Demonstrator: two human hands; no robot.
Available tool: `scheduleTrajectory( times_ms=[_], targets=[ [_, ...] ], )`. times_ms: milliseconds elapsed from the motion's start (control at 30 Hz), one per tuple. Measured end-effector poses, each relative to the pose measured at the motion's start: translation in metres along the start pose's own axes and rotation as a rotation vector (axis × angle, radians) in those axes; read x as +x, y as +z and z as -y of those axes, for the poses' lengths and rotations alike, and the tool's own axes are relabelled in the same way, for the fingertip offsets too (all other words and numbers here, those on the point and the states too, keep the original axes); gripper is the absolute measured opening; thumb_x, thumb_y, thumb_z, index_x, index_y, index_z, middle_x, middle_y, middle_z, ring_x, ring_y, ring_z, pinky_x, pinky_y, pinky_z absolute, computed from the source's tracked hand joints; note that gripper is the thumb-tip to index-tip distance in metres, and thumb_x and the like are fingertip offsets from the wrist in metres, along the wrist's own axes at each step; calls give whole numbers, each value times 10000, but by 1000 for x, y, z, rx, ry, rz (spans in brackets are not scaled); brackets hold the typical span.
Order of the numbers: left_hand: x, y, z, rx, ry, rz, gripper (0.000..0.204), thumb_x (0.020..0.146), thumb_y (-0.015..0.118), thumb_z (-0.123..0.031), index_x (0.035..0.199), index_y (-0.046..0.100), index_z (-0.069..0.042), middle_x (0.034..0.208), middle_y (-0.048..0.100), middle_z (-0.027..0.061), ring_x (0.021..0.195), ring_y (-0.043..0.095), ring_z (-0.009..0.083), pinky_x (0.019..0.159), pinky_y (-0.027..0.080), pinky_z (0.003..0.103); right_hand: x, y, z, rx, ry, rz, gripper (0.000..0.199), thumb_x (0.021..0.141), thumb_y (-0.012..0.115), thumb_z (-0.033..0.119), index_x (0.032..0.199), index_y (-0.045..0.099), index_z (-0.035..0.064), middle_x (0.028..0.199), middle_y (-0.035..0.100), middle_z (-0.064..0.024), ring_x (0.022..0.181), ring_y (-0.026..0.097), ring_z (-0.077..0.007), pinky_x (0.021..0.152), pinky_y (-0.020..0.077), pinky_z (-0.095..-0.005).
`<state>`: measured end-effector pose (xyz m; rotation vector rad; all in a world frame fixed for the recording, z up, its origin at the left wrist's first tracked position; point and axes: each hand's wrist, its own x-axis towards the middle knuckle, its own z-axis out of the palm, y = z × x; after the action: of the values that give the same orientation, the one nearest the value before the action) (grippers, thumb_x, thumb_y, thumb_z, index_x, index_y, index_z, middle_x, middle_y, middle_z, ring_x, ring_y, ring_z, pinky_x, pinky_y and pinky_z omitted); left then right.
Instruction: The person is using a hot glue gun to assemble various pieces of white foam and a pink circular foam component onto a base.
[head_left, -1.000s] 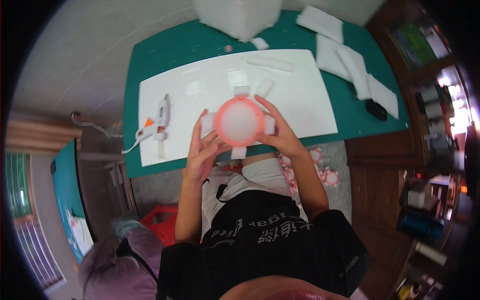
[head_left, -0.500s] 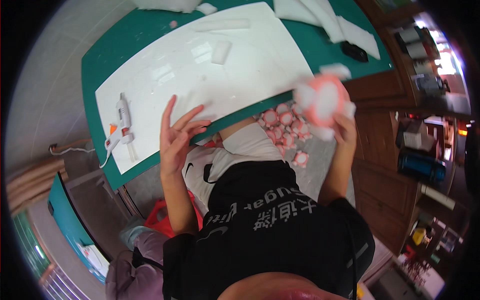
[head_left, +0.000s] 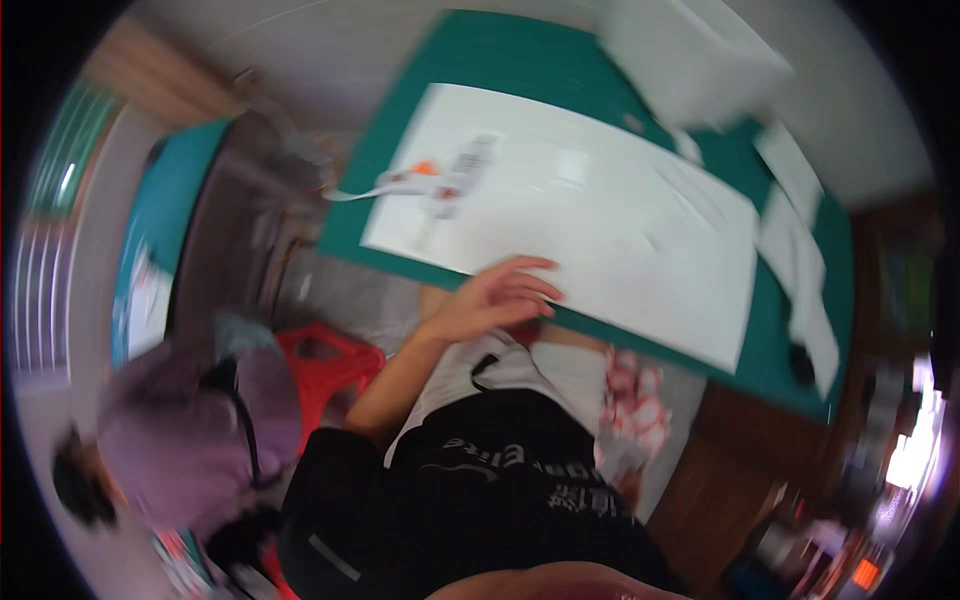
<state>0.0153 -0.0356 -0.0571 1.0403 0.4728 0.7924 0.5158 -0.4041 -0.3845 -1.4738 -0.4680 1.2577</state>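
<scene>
Pretty blurry shot, but here's what's there. The left hand [head_left: 497, 297] rests with fingers loosely spread and nothing in it, right at the near edge of the big white paper sheet [head_left: 590, 210], fingertips just onto the sheet. That sheet lies on a dark green cutting mat [head_left: 520, 60]. The right hand isn't in view at all.

Up on the far left part of the sheet sits a white glue gun with an orange tip [head_left: 440, 182], its cord trailing off the mat's left edge, well apart from the hand. More loose white paper pieces [head_left: 800, 250] lie along the mat's right side, with a small black object [head_left: 803, 365] near them.

By the person's left side there's a red plastic stool [head_left: 325, 365] and a purple backpack [head_left: 190, 440]; can't tell what's in the bag.
</scene>
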Motion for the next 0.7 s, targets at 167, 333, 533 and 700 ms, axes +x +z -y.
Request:
scheduleTrajectory(
  times_ms=[167, 333, 533, 700],
  targets=[
    [-48, -18, -17, 61, 139, -69, 457, 997, 620, -89, 1422, 473, -9, 1213, 664, 153, 1083, 646, 176, 932, 521, 313, 137, 115, 51, -247, -116, 503, 615, 865, 729, 130, 1423, 471, 153, 1427, 529, -121, 1172, 582, -324, 949, 507, -488],
    [-117, -44, -44, 164, 244, -284, 346, 994, 628, -95, 1319, 574, 9, 1084, 709, 135, 1028, 672, 181, 934, 534, 322, 171, 140, 49, -439, -306, 690, 538, 853, 709, 88, 1355, 520, 134, 1362, 575, -122, 1135, 596, -318, 930, 515, -489],
    [-166, -91, -83, 176, 449, -731, 240, 993, 596, -102, 1211, 628, -8, 1003, 722, 117, 906, 681, 161, 842, 539, 304, 207, 79, 14, -625, -551, 703, 452, 839, 685, 38, 1272, 579, 110, 1283, 630, -122, 1091, 612, -311, 907, 524, -491],
    [-158, -95, -65, 152, 423, -794, 208, 996, 598, -119, 1166, 638, -6, 965, 716, 107, 870, 675, 170, 811, 534, 313, 202, 128, 28, -473, 157, 63, 383, 711, 583, -114, 1065, 642, 18, 987, 631, -110, 666, 588, -176, 577, 535, -278]
  ],
)
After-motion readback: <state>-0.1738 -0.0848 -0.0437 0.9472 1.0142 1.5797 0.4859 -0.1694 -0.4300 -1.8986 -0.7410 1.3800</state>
